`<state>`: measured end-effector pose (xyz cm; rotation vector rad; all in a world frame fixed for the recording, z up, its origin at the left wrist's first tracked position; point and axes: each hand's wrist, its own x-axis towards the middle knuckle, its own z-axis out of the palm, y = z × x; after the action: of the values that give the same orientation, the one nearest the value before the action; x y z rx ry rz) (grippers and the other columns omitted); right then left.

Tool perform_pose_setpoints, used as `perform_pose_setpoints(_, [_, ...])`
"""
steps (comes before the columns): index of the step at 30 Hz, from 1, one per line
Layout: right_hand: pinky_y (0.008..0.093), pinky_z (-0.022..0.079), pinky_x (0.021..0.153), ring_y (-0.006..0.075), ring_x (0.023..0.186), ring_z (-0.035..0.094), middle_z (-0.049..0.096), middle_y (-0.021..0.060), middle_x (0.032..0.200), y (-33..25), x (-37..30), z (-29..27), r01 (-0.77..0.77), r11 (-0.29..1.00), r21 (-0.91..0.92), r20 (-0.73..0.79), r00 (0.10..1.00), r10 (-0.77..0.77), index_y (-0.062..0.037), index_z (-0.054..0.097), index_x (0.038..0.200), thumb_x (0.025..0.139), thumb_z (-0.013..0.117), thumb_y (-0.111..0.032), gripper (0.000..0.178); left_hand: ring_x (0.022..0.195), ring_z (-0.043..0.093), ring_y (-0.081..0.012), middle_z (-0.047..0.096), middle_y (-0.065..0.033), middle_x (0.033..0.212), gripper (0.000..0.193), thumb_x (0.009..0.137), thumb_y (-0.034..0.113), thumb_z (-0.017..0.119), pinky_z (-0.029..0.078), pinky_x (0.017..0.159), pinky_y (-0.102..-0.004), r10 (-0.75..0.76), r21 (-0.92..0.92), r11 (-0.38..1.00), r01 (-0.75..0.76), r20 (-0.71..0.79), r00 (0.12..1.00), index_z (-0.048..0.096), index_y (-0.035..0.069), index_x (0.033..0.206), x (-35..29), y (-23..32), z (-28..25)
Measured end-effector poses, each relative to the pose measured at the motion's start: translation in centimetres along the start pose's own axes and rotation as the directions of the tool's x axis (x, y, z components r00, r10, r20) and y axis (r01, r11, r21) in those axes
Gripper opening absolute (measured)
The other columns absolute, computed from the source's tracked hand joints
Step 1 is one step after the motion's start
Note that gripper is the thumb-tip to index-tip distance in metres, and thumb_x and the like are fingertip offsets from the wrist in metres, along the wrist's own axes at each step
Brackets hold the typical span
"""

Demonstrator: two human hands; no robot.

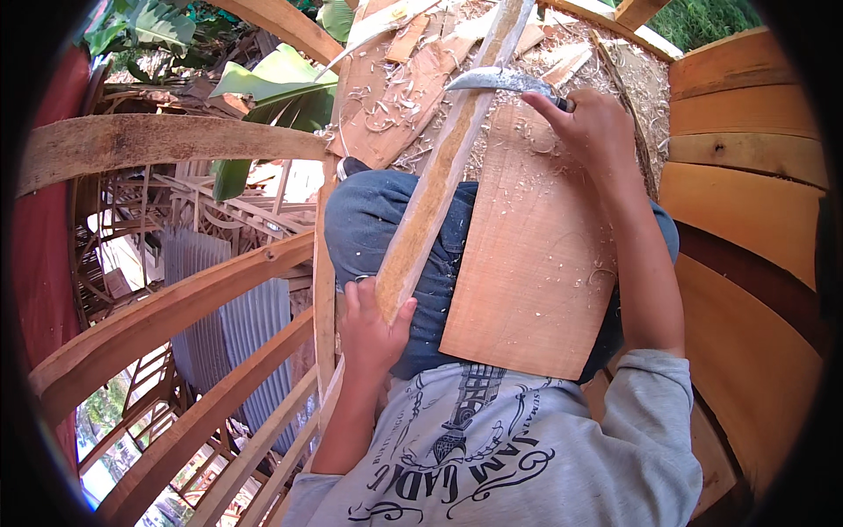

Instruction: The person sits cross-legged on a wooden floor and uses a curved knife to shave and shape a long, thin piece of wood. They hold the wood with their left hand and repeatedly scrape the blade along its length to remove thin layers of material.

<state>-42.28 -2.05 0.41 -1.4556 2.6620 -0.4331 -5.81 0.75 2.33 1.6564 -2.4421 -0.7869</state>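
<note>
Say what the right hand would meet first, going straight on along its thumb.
Most likely the long pale strip, which the curved knife in the right hand crosses in this view; relative heights are hard to judge.

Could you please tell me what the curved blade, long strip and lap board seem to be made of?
Curved blade: metal, likely steel; grey, mottled, with glints. Long strip: wood or bamboo, unclear which; rough tan face, paler edges. Lap board: unvarnished-looking wood; matte, fine grain.
</note>
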Motion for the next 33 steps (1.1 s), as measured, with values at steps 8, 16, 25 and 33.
perform_pose_setpoints(8, [0.0349,0.041,0.045,0.0216,0.047,0.055,0.053,0.0106,0.049,3.0,6.3,-0.5,-0.156,0.988,0.024,-0.013,0.988,0.156,-0.004,0.052,0.048,0.071,0.038,-0.088,0.088,0.08,0.057,-0.0416,0.049,-0.0163,0.095,0.05,0.08,0.042,0.065,0.046,0.064,-0.0503,0.0,0.004,1.0,0.0,-0.007,1.0,0.047,0.006,0.11,0.1,0.1,-0.3])
perform_pose_setpoints(16, [0.0338,0.041,0.049,0.0206,0.051,0.055,0.055,0.0088,0.052,4.3,9.7,0.1,-0.226,0.968,-0.109,0.034,0.972,0.231,-0.0046,0.052,0.047,0.068,0.037,-0.09,0.089,0.082,0.057,-0.043,0.05,-0.0173,0.096,0.049,0.082,0.043,0.064,0.046,0.064,-0.0508,-0.03,0.027,0.999,0.03,0.034,0.999,0.047,0.006,0.109,0.4,1.0,-0.9])
perform_pose_setpoints(25, [0.0423,0.046,0.062,0.0253,0.067,0.062,0.062,0.0159,0.067,9.5,12.2,-4.7,-0.419,0.907,0.028,-0.037,0.907,0.42,0.0012,0.064,0.066,0.07,0.039,-0.087,0.091,0.082,0.056,-0.0443,0.049,-0.019,0.096,0.05,0.081,0.04,0.065,0.046,0.066,-0.0513,0.034,-0.007,0.999,-0.034,-0.029,0.999,0.046,0.005,0.111,-0.2,-0.4,-0.4])
perform_pose_setpoints(33, [0.0404,0.037,0.048,0.0226,0.045,0.044,0.043,0.013,0.046,4.2,-1.2,-6.8,-0.253,0.931,0.262,0.039,0.967,0.252,0.0039,0.052,0.052,0.08,0.056,-0.065,0.075,0.084,0.055,-0.0451,0.05,-0.0205,0.097,0.051,0.081,0.039,0.064,0.045,0.069,-0.051,0.071,-0.115,0.991,-0.071,-0.003,0.997,0.046,0.002,0.112,0.1,-0.7,-0.7])
